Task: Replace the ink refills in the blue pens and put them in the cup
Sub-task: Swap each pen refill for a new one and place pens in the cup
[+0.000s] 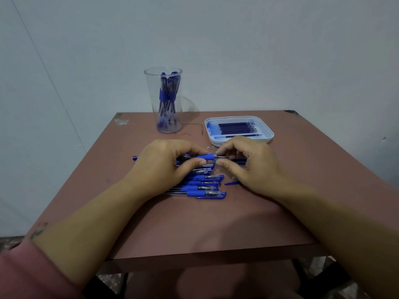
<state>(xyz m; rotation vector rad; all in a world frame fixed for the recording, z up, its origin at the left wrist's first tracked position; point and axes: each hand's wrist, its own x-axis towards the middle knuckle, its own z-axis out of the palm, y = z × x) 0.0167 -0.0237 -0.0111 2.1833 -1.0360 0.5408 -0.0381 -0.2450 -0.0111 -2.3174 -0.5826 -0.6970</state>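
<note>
Pink sleeve [21, 272] low left; left hand [166, 167] pinches the pen [205, 157] by its grip, right hand [252, 167] pinches its tip. Several pens stand in the cup [163, 126], a pile [203, 187] waits, and refills lie in the tray [266, 131].

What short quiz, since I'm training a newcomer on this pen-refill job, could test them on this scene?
1. True or false: the tall clear plastic cup already holds blue pens.
2. Where do the dark blue ink refills lie? A in the white rectangular tray; B in the cup; C neither.
3. Fill in: the left hand and right hand together pinch one ___.
Key: 1 true; 2 A; 3 clear blue-gripped pen.
</note>
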